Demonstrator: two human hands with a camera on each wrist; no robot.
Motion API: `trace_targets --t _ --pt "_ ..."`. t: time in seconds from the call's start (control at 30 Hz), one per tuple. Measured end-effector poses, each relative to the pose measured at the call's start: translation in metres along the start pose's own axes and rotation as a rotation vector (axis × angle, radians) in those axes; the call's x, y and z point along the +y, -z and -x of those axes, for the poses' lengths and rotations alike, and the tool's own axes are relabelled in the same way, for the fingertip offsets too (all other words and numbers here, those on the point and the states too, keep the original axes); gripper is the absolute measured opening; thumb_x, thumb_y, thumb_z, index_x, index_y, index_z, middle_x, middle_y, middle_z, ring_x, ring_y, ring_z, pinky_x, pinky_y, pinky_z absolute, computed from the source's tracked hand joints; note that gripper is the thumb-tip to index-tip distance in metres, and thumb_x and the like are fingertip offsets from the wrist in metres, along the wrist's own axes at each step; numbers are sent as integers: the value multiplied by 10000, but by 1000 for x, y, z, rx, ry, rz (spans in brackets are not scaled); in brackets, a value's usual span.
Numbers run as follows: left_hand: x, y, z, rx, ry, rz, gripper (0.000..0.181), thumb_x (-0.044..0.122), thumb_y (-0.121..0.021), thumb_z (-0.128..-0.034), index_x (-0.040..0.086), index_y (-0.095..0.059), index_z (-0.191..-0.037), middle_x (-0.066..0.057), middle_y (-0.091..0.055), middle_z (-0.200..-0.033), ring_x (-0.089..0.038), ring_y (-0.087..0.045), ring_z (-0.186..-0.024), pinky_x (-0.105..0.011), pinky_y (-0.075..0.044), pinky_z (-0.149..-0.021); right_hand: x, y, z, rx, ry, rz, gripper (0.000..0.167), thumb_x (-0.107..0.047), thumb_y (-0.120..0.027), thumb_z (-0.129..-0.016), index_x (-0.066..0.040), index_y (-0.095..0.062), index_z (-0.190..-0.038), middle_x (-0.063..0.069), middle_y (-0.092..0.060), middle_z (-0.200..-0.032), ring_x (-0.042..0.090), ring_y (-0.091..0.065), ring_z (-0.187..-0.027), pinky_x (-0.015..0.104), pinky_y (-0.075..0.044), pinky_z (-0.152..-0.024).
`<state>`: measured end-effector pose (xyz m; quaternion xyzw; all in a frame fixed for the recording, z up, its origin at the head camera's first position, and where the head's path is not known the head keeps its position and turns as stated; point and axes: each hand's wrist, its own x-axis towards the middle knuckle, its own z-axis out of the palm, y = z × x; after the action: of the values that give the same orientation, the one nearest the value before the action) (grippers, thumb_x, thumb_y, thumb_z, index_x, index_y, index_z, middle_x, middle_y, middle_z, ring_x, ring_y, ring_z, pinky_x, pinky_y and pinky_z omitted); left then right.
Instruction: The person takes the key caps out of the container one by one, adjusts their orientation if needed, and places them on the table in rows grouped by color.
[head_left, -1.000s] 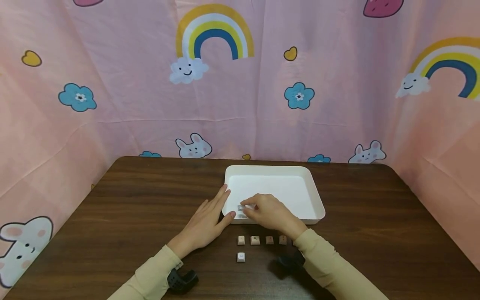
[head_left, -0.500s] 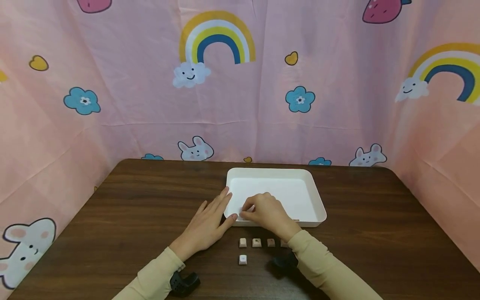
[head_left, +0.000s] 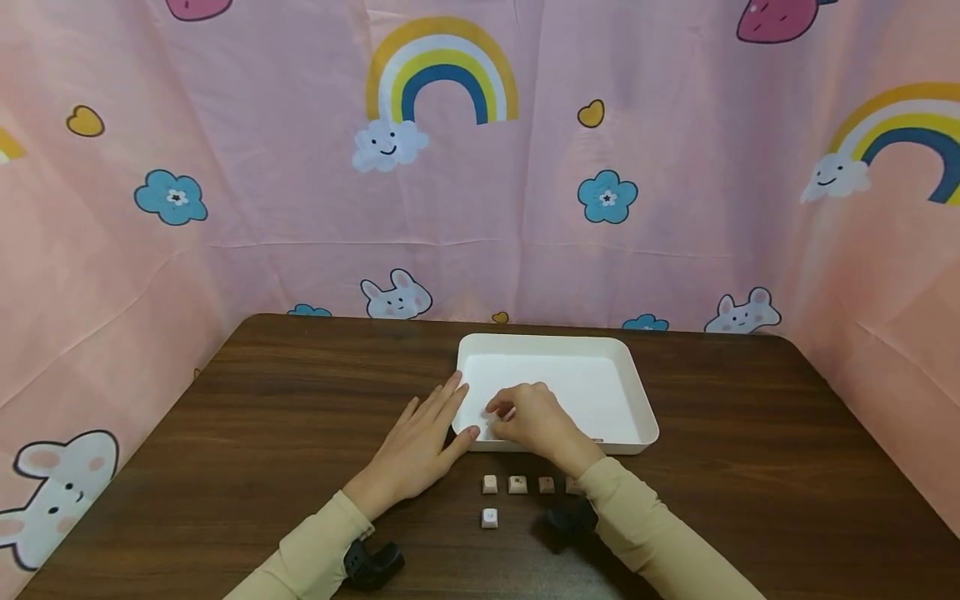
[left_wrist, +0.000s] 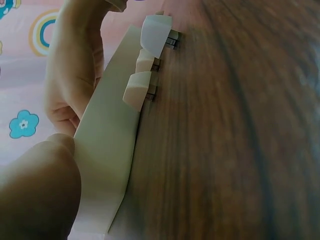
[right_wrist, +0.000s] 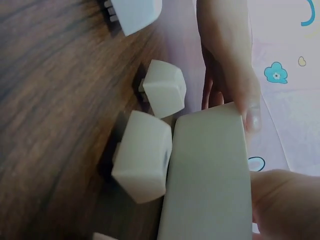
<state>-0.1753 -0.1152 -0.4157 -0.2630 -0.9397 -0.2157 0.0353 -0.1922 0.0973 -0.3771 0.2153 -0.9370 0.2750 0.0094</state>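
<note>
A white tray lies on the dark wood table. My left hand rests with straight fingers along the tray's left side, its thumb at the front-left corner. Over the tray's front-left part is my right hand, index finger and thumb curled around a small whitish keycap, mostly hidden by the fingertips. In front of the tray stand several loose keycaps: a row with a cream one, a wider one and a brownish one, and below it a white keycap.
The right sleeve partly covers the right end of the keycap row. Black wrist cameras hang under both wrists, the right one close to the keycaps. Behind the table hangs a pink patterned curtain.
My right fingertips first come together over the keycaps in the tray, then part slightly and shift a little. The left hand stays against the tray. The head view has shifted slightly.
</note>
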Motion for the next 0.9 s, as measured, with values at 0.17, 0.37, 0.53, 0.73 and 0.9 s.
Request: trace_targets --t 0.17,0.37,0.53,0.73,0.9 --pt "0 0 -1 5 -5 0 724 551 -412 -1069 110 -269 -1625 -49 -119 -1720 -387 -292 -1524 -664 -224 -1197 2 0 3 24 -29 -44 152 -41 -762 -835 -68 -803 -978 79 -785 -942 215 -758 -826 343 -607 -722" --pt "-1 -2 0 -1 1 11 724 552 -411 -1069 106 -274 -1623 -48 -116 -1720 -398 -294 -1520 -668 -236 -1189 2 -1 6 55 -16 -68 140 -13 -753 -827 -78 -808 -938 54 -775 -950 157 -720 -798 279 -585 -701" --pt "-1 -1 1 -3 7 15 722 545 -416 -1070 102 -276 -1622 -46 -117 -1720 -403 -300 -1516 -663 -241 -1189 2 -1 7 74 9 -55 124 11 -758 -816 -67 -803 -902 59 -766 -885 147 -702 -768 269 -576 -688" --pt "-1 -1 0 -1 0 14 726 546 -419 -1069 103 -270 -1624 -41 -110 -1721 -400 -297 -1519 -663 -245 -1188 3 3 6 0 41 -54 186 24 -745 -836 -57 -799 -994 86 -782 -980 206 -750 -825 303 -602 -714" --pt "-1 -1 0 -5 0 18 726 550 -415 -1068 115 -262 -1628 -36 -107 -1722 -399 -294 -1520 -662 -247 -1188 3 7 3 -124 111 -73 156 -73 -739 -928 -59 -794 -1073 69 -786 -997 209 -745 -843 298 -600 -745"
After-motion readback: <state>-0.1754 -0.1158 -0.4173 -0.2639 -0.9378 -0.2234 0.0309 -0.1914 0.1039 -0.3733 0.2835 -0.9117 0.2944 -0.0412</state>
